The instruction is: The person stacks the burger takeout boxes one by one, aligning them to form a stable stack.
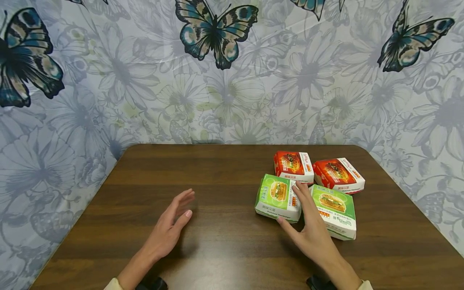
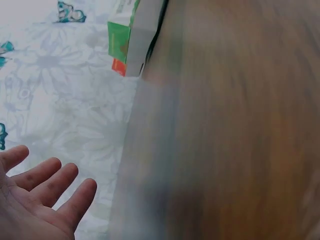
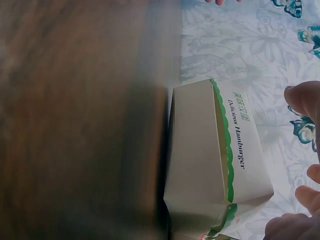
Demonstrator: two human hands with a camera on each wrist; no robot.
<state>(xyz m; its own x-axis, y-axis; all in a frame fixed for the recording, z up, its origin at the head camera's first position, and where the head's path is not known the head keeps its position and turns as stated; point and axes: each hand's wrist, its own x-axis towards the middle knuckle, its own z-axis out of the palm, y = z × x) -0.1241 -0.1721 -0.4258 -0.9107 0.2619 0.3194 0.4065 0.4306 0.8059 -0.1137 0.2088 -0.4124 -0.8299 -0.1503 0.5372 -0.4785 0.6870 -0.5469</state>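
Observation:
Two green-and-white hamburger boxes stand at the right front of the group: the left green box (image 1: 277, 197) and the right green box (image 1: 333, 211). My right hand (image 1: 314, 235) reaches over them with fingers spread, its thumb and fingertips right at the left green box's near edge. In the right wrist view that box's white side (image 3: 200, 145) shows "Delicious Hamburger" lettering, with the thumb (image 3: 302, 97) beyond it. Over the left half of the table, my left hand (image 1: 166, 231) hovers with relaxed fingers, holding nothing. Its palm and fingers (image 2: 52, 185) show in the left wrist view.
Behind the green boxes sit two red hamburger boxes, the left red box (image 1: 291, 163) and the right red box (image 1: 338, 175). All rest on a brown wooden table (image 1: 203, 169). A flowered cloth with butterflies (image 1: 235, 108) hangs behind the table's far edge.

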